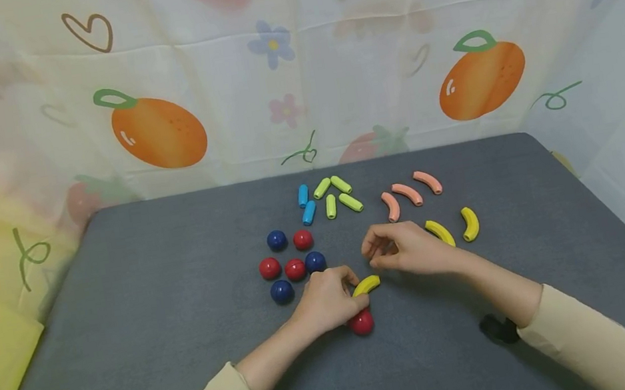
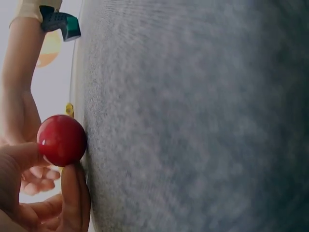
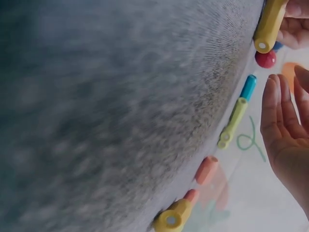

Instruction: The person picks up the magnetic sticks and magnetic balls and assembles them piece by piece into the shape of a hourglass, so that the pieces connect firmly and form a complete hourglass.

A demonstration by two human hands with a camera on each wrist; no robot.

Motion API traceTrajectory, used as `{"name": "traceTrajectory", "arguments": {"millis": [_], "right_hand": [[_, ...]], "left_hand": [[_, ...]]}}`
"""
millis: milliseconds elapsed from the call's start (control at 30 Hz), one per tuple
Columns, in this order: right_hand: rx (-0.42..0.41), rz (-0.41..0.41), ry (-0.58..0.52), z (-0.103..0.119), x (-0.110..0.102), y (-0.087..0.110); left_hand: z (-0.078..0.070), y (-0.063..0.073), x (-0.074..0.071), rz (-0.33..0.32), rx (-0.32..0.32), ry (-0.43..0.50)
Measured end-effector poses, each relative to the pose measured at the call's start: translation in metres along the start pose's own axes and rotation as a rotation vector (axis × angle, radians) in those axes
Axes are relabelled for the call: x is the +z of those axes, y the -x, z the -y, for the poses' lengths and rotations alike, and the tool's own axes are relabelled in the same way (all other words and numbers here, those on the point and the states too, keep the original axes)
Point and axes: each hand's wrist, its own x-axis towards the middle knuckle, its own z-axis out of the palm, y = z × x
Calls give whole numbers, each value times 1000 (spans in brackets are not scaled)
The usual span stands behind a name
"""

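My left hand [image 1: 328,300] pinches a yellow curved bead [image 1: 368,284] between thumb and index finger. A glossy red ball [image 1: 361,324] lies on the table just under the thumb; in the left wrist view this red ball [image 2: 62,140] covers much of the grip. The right wrist view shows the yellow bead [image 3: 268,29] end-on, with a small hole in it. My right hand [image 1: 408,249] hovers to the right of the left one, its fingers loosely bent and holding nothing. Two more yellow curved beads [image 1: 470,224] lie beyond the right wrist, one partly covered by it.
Red and dark blue balls [image 1: 277,241] cluster left of the hands. Farther back lie two blue tubes [image 1: 308,213], several light green tubes [image 1: 351,202] and three pink curved beads [image 1: 407,194]. A printed cloth [image 1: 303,88] hangs behind the grey table [image 1: 170,297].
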Motion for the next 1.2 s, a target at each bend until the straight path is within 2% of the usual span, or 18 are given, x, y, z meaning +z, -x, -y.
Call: {"name": "traceTrajectory", "arguments": {"millis": [200,333,600,900,1200], "right_hand": [[-11,-20,-58,4,2,-15],[-30,-16,-76,6,6,-26],[-73,-15,-58,12,12,-45],[-121,10,-99,24,18,-64],[-72,89,-70,28,24,-81]], "left_hand": [[3,-3,4,-49,16,-28],[4,-3,6,-37,14,-10],[4,2,6,20,-56,130],[4,6,6,8,-60,124],[4,6,5,-11,-82,118]]}}
